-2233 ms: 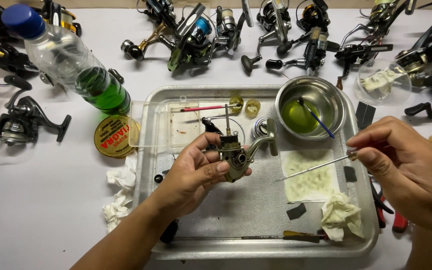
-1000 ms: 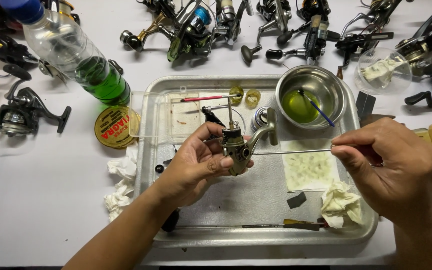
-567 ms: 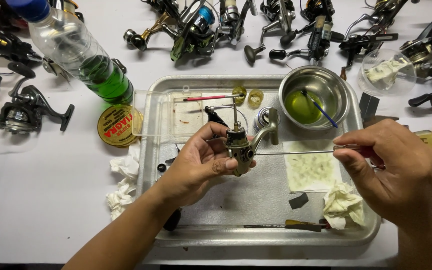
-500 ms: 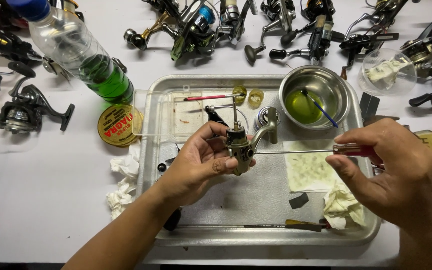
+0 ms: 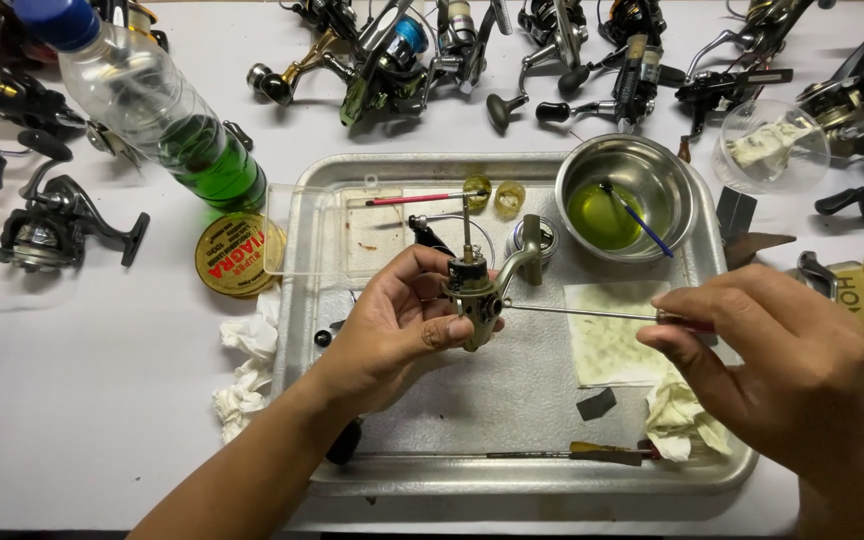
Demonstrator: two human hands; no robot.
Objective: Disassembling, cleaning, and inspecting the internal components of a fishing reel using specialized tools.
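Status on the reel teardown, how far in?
Done: the reel body is stripped, bare shaft sticking up. In hand: left hand grips it while right hand puts a thin screwdriver tip to its side. Left: loose parts lie on the tray; other reels wait behind.

Bare tray floor lies open below the left hand (image 5: pixel 392 330), which is clasped round a reel body (image 5: pixel 474 300), down to a long tool (image 5: pixel 512 455) along the metal tray (image 5: pixel 352 480) front rim. Beyond its fingers, a clear plastic box (image 5: pixel 337 235) and small parts crowd the way. A steel bowl (image 5: pixel 632 195) blocks passage above the right hand (image 5: pixel 782 370); crumpled tissue (image 5: pixel 682 425) sits just beneath it.
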